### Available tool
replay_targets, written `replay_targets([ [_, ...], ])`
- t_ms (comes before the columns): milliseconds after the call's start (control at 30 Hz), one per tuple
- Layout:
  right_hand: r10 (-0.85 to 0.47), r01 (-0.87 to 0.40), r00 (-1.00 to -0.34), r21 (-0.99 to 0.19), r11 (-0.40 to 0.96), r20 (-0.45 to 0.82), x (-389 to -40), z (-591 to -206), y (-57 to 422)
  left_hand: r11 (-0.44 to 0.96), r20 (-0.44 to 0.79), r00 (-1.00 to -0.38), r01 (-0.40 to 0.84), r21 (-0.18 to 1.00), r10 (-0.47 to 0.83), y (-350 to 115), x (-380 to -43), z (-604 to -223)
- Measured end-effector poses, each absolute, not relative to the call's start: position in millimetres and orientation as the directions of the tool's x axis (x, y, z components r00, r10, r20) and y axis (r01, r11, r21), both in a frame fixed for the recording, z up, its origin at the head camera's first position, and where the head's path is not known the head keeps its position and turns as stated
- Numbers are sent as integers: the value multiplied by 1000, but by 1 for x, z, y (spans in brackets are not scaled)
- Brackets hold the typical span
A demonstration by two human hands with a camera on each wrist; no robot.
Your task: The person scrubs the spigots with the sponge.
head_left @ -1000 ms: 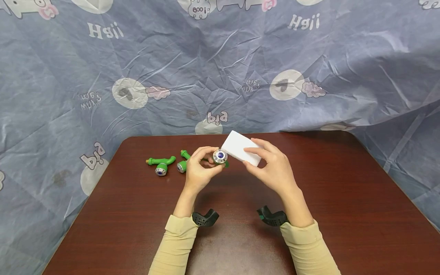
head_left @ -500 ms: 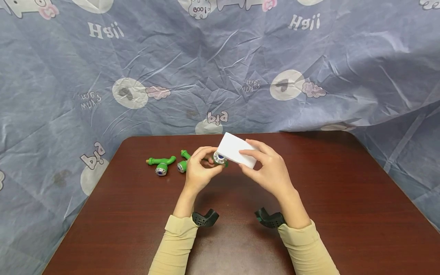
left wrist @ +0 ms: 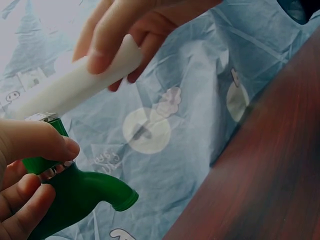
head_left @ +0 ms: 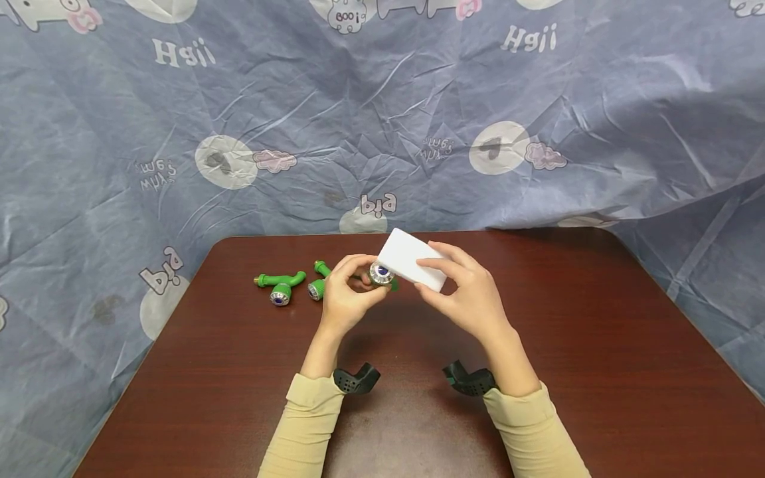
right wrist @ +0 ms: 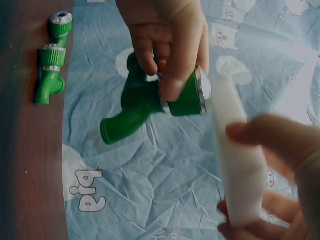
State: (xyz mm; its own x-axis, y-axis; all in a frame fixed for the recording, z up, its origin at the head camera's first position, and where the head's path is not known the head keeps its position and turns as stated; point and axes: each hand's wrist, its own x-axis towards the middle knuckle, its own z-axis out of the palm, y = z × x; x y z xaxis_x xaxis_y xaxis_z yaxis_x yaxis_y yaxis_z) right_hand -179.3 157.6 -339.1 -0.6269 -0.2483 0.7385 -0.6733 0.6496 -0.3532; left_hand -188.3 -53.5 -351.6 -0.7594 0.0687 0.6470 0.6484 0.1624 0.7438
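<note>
My left hand (head_left: 346, 292) grips a green faucet (right wrist: 142, 95) by its round knob, with the silver cap and blue centre facing up toward the head camera. The curved spout shows in the left wrist view (left wrist: 112, 192). My right hand (head_left: 469, 289) pinches a white sponge block (head_left: 409, 255) between thumb and fingers. One end of the sponge meets the edge of the silver cap (head_left: 381, 273). Both things are held above the table. Part of the faucet body is hidden behind the left hand in the head view.
Two more green faucets lie on the brown table (head_left: 574, 345): one at the left (head_left: 281, 285), another (head_left: 317, 289) partly behind the left hand. A blue patterned cloth (head_left: 335, 119) hangs behind the table's far edge.
The right hand has moved the sponge left onto the faucet's cap, covering part of it half a second ago, then shifted slightly so more cap shows. The left hand stays nearly still.
</note>
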Motion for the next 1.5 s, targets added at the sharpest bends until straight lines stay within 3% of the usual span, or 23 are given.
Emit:
replay_targets([
  [167,-173,-624,-655,-398,672,736,-178,-336,166,179,650,-758,648,740,55,-54,-188,-351],
  [367,-252,-688,-642,-400,605,724,-175,-333,168,172,636,-770,633,754,48,-53,-188,-352],
  [667,-333,-713,-630,-353,606,701,-181,-340,165,7,615,-777,621,784,135,-54,-192,-356],
  [967,-272,-661,-631,-321,678,726,-184,-342,165,-138,462,-858,442,886,224,-57,-193,-357],
  [1133,-211,-663,-621,-362,655,755,-183,-339,165,-128,431,-876,412,902,216,-56,-193,-357],
  [1333,-279,-741,-588,-368,561,759,-181,-337,164,-108,446,-882,434,894,154,-56,-193,-356],
  [1500,-299,-731,-601,-358,581,741,-182,-340,164,-68,454,-884,449,891,113,-56,-192,-355],
])
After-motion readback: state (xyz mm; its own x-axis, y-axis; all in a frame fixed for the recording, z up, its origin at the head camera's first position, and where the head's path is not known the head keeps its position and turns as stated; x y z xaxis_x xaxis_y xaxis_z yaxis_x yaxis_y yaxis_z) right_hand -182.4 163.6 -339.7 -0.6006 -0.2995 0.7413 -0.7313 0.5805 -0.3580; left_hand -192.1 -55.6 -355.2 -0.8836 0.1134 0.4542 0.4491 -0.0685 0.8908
